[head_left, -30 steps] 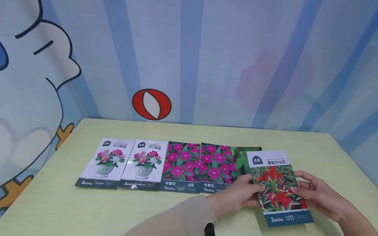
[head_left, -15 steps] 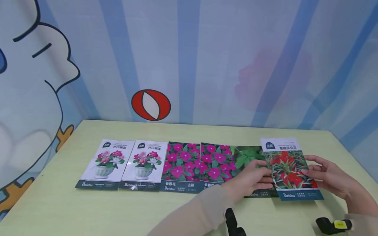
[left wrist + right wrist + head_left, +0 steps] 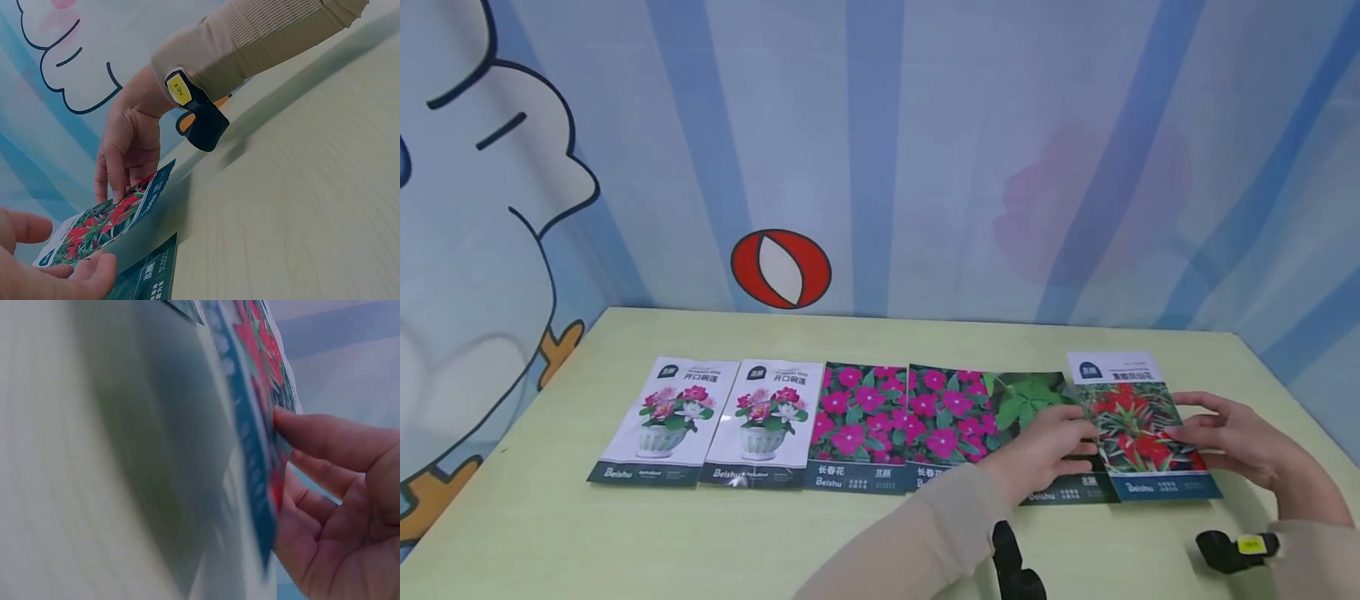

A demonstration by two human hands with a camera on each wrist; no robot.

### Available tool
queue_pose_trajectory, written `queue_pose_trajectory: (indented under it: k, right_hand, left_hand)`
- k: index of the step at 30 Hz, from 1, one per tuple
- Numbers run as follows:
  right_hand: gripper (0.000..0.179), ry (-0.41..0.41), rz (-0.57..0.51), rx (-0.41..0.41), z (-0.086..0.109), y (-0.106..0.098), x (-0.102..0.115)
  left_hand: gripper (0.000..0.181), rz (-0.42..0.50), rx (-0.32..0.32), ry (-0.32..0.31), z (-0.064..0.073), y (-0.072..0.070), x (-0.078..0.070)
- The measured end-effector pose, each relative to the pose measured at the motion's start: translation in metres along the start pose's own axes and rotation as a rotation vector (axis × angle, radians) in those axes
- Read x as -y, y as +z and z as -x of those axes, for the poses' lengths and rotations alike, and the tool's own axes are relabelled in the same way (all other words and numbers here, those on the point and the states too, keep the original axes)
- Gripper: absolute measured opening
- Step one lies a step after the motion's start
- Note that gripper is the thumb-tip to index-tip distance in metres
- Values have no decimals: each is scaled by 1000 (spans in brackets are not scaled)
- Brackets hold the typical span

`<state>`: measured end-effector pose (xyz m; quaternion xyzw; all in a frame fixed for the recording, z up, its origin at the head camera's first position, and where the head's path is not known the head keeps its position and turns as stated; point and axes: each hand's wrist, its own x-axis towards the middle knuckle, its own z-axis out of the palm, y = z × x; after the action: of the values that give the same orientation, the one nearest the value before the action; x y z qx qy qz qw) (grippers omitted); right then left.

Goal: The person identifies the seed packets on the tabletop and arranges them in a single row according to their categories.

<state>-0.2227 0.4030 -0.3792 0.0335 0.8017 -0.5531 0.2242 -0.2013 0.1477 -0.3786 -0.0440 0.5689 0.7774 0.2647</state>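
Observation:
My right hand (image 3: 1255, 446) pinches the right edge of a seed packet (image 3: 1138, 417) showing red flowers, thumb on its printed front. In the left wrist view this packet (image 3: 100, 226) is tilted, its lower edge raised off the table. My left hand (image 3: 1041, 450) is at the packet's left edge with fingers loosely extended and the thumb apart from it. Beneath that hand lies a green-leaf seed packet (image 3: 1026, 396), partly covered. The right wrist view shows my right thumb and fingers (image 3: 331, 437) on either side of the red-flower packet.
Left of the hands, two pink-flower packets (image 3: 865, 408) and two white packets with potted flowers (image 3: 658, 417) form a row on the pale table (image 3: 700, 542). A patterned backdrop (image 3: 925, 167) stands behind. A black wrist device (image 3: 1236, 550) is on the right sleeve.
The red-flower packet has moved right and away from me, to the row's right end. My left thumb has come off its front; the right hand still pinches it. The green-leaf packet shows more.

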Motion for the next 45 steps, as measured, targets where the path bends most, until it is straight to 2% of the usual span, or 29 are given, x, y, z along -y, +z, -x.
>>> queue_pose_trajectory:
  k: [3, 5, 10, 23, 34, 36, 39, 45]
  right_hand:
    - [68, 11, 144, -38, 0, 0, 4]
    - [70, 18, 233, -63, 0, 2, 6]
    - [71, 50, 331, -112, -3, 7, 10]
    - [78, 161, 376, -196, -10, 13, 9]
    - [71, 148, 380, -189, -9, 12, 7]
    - [71, 155, 384, -192, -10, 12, 6]
    - [72, 163, 405, -200, -9, 10, 6]
    - [77, 112, 548, -219, -6, 5, 8]
  left_hand:
    - [43, 13, 12, -32, -2, 1, -2]
    - [43, 26, 17, -57, -3, 2, -2]
    - [40, 46, 6, -75, -6, 4, 0]
    - [42, 98, 43, -72, -10, 7, 3]
    - [45, 80, 128, -53, -12, -3, 2]
    - [46, 55, 156, -34, -11, -6, 0]
    - [44, -32, 211, 22, -8, -15, -6]
    - [41, -404, 292, 199, -2, -47, -26]
